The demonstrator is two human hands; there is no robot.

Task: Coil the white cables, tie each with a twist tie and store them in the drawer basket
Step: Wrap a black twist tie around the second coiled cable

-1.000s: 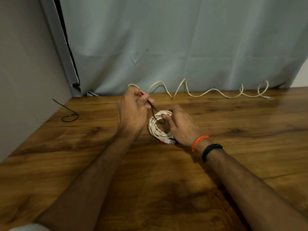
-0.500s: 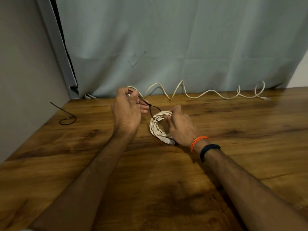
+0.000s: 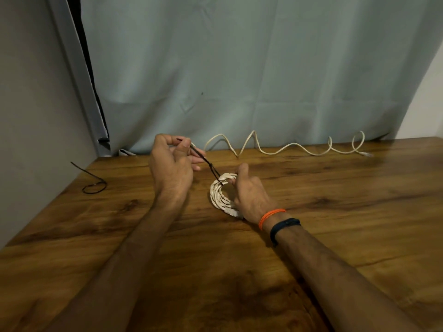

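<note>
Pinching the black tie (image 3: 205, 160) taut, left hand (image 3: 171, 168) pulls from the coil (image 3: 221, 194), mid-table (image 3: 335, 236); right hand (image 3: 250, 196) grasps coil. Second cable (image 3: 287, 147) lies uncoiled along far edge.

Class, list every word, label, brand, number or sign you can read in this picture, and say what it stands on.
None: no readable text shows anywhere, neither on the coiled white cable, the black twist tie, the dark wristband, the blue curtain nor the wooden table.
</note>
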